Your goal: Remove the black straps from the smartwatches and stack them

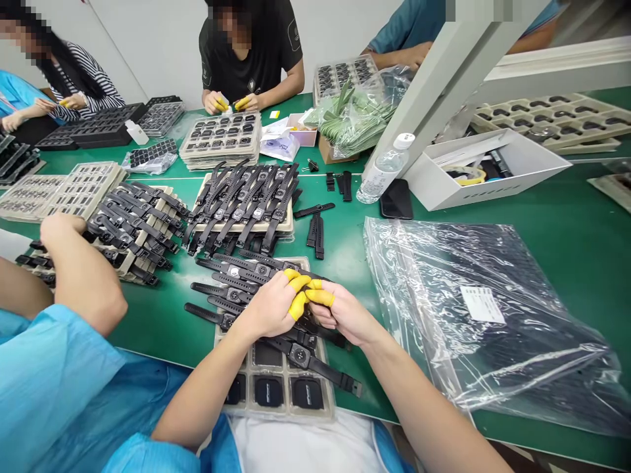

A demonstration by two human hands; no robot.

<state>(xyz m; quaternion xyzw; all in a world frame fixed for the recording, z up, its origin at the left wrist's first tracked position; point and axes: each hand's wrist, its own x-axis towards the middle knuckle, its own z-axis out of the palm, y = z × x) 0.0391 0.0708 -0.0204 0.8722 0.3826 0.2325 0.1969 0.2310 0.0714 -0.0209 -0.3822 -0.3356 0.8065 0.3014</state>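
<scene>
My left hand (276, 305) and my right hand (340, 309) meet over a plastic tray (323, 408) at the front edge of the table. Yellow covers sit on several fingertips of both. The fingers are pinched together around something dark that they mostly hide. Several black watches with straps (234, 295) lie across the tray beneath and beside my hands. One strapped watch (300, 355) lies below them, its round sensor facing up. Square black watch faces (269, 392) fill the tray's front pockets.
A large plastic bag (444, 289) of black straps lies right. Behind are a watch-laden tray (290, 226), loose straps (319, 236), a bottle (387, 171), a phone (396, 200) and a white box (463, 190). A co-worker's arm (83, 282) reaches in from the left.
</scene>
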